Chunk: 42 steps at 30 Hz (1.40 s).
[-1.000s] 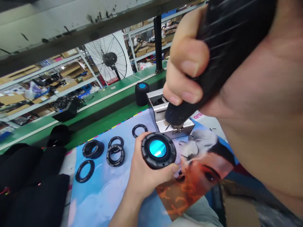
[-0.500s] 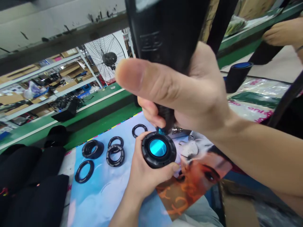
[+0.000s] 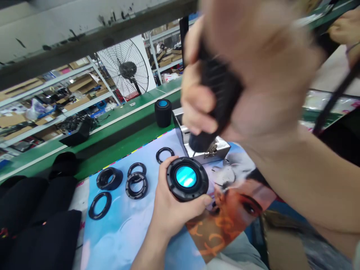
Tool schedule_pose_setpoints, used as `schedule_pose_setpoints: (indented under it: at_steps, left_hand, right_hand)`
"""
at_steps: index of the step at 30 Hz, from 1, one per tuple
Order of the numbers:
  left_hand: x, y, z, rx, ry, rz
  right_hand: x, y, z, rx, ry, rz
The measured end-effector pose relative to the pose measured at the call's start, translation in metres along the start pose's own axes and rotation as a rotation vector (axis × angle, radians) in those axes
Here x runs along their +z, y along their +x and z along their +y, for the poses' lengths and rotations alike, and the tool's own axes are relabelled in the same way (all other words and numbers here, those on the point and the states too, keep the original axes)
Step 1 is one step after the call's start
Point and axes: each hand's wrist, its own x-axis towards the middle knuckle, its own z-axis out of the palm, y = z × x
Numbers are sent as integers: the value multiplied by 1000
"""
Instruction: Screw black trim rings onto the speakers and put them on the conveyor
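My left hand (image 3: 173,212) is wrapped round a round black speaker (image 3: 172,180), its shiny blue centre facing up. In my right hand (image 3: 261,86), partly blurred, is a black electric screwdriver (image 3: 221,90); its upper end is hidden behind the hand. The thin bit points down in front of a silver metal box (image 3: 222,152), above the far rim of the speaker. Whether the bit touches anything, I cannot tell. Several black rings (image 3: 137,185) lie on the printed sheet left of my left hand, one of them a thicker collar (image 3: 109,179).
Behind the sheet, a black cylindrical speaker (image 3: 163,114) with a blue top stands on the green bench (image 3: 123,140). Black fabric-covered cylinders (image 3: 42,221) crowd the left edge. A metal beam (image 3: 84,33) crosses above. Another person's hand (image 3: 345,30) shows at upper right.
My right hand has tilted the screwdriver and swung upward to the right, uncovering the silver box and the standing speaker. My left hand holds its speaker almost unmoved.
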Motion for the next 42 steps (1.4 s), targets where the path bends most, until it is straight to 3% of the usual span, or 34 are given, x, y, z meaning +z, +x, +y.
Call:
schedule_pose_setpoints:
  at_steps: [4, 7, 11, 15, 21, 31, 35, 40, 42]
  left_hand:
    - [-1, 2, 2, -5, 26, -2]
    - [-1, 2, -1, -5, 26, 13]
    - [-2, 2, -3, -9, 7, -14]
    - [-4, 2, -3, -39, -4, -23]
    - [-3, 3, -2, -42, -30, -10]
    - [-3, 3, 1, -75, 0, -11]
    - [-3, 3, 2, -85, 8, 1]
    - [-2, 3, 4, -86, -1, -13]
    - [-1, 4, 5, -84, -13, -26]
  right_hand:
    - [-24, -10, 22, -176, -173, 297]
    - [-37, -21, 48, -85, -207, 381]
    - [-48, -33, 69, -19, -187, 398]
    - [-51, -40, 68, 100, -131, 312]
    - [-40, -29, 47, -182, -225, 447]
    - [-45, -33, 67, -15, -216, 410]
    - [-43, -30, 54, 91, -132, 382]
    - [-10, -15, 3, -143, -147, 462]
    - [8, -10, -18, -101, -93, 373]
